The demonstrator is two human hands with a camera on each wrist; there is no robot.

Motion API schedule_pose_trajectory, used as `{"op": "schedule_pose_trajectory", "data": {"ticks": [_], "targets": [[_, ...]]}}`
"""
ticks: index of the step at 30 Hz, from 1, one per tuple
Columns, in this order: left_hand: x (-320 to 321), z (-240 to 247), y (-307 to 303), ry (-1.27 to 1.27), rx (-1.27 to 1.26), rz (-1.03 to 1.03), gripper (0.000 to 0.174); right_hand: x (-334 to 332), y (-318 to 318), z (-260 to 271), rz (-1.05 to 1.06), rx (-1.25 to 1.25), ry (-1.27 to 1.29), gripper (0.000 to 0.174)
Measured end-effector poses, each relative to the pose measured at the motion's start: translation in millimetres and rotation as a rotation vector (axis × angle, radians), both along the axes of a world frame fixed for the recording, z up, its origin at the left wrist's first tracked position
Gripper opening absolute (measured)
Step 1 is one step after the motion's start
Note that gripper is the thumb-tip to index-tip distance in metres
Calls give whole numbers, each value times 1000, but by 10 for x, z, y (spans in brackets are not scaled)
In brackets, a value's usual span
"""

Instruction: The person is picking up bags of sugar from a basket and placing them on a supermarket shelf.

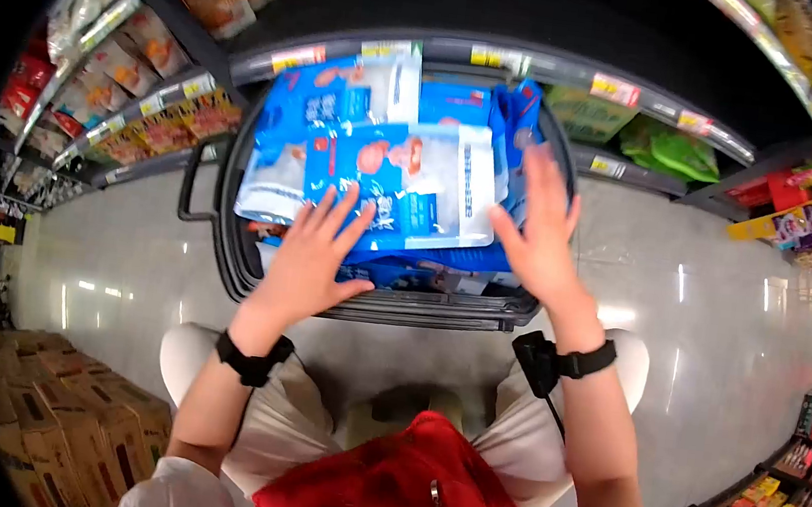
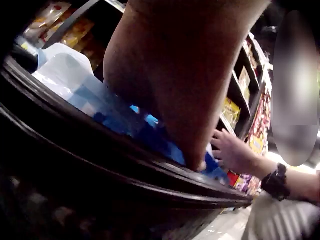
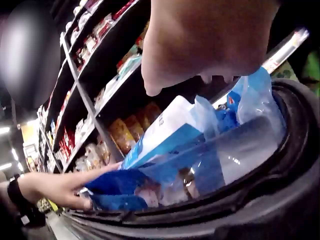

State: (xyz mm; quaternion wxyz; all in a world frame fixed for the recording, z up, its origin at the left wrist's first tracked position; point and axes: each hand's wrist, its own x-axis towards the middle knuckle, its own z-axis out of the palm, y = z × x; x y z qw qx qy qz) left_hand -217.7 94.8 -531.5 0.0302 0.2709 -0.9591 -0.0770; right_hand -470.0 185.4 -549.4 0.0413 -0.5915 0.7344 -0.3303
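Blue and white plastic food packs fill a black basket (image 1: 390, 308) in front of the knees. On top lies a pack (image 1: 439, 182) with a food picture and a pale right edge. My left hand (image 1: 310, 261) rests on its lower left part, fingers spread and straight. My right hand (image 1: 542, 244) is raised at the right side of the packs, fingers extended and slightly blurred, holding nothing. In the right wrist view, this hand (image 3: 207, 42) hovers above the packs (image 3: 170, 132), which stick up over the basket rim. More packs lie underneath, partly hidden.
A dark shelf with price tags (image 1: 615, 89) stands just behind the basket. Shelves of bagged goods (image 1: 136, 73) line the left. Cardboard boxes (image 1: 72, 416) are stacked at lower left, and a product rack (image 1: 763, 505) stands at lower right.
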Motion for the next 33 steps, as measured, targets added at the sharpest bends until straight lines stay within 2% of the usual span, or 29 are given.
{"op": "schedule_pose_trajectory", "data": {"ticks": [1, 2, 3, 6, 8, 9, 12, 14, 15, 17, 18, 19, 21, 22, 23, 25, 27, 29, 31, 33], "targets": [[-18, -65, 26, 18, -10, 9, 82, -2, -47, -154, 18, 39, 110, 65], [-34, -102, 32, 5, -69, 14, 76, 53, -81, -201, 72, 78, 78, 62], [37, -12, 129, 48, -102, 19, 76, 202, 14, -75, 120, 49, 6, 56], [162, -30, 225, 87, -107, 5, 69, 342, 152, -42, 199, -88, 83, 49], [166, -172, 145, 95, -118, 4, 69, 316, 78, -108, 159, 85, 133, 42], [234, -155, 267, 88, -111, -11, 68, 421, 255, 18, 150, 135, 146, 40], [152, -215, 133, 29, -98, -12, 64, 430, 171, 126, 158, 421, 230, 36], [114, -167, 41, -83, -59, -18, 63, 428, 141, 143, 179, 465, 220, 36], [67, 10, 83, -138, -14, -9, 60, 400, 134, 129, 187, 519, 209, 35], [-9, 30, -38, -187, -23, -41, 57, 432, 70, 314, 152, 630, 171, 34], [-51, 98, -41, -282, 25, -48, 55, 347, 18, 109, 225, 604, 78, 33], [-70, 90, -78, -289, 37, -66, 56, 226, -84, -46, 295, 565, -4, 32], [-38, 43, -74, -262, -9, -106, 57, 253, -129, 109, 359, 649, 77, 29], [-11, -5, -47, -221, -51, -94, 57, 335, -178, 210, 322, 768, 79, 27], [-3, 87, -9, -234, -57, -96, 58, 455, -187, 313, 323, 760, 77, 27], [36, 6, -47, -178, -73, -140, 57, 686, -163, 426, 180, 796, 366, 25], [49, 19, -90, -127, -51, -139, 51, 847, -166, 386, 120, 793, 456, 24], [14, 63, -95, -178, -34, -100, 50, 880, -159, 222, 143, 632, 621, 21], [-9, 15, -66, -145, -81, -110, 50, 801, -36, 291, 198, 619, 560, 18], [49, -19, 1, -63, -187, -130, 51, 613, 60, 125, 247, 397, 537, 15]]}}
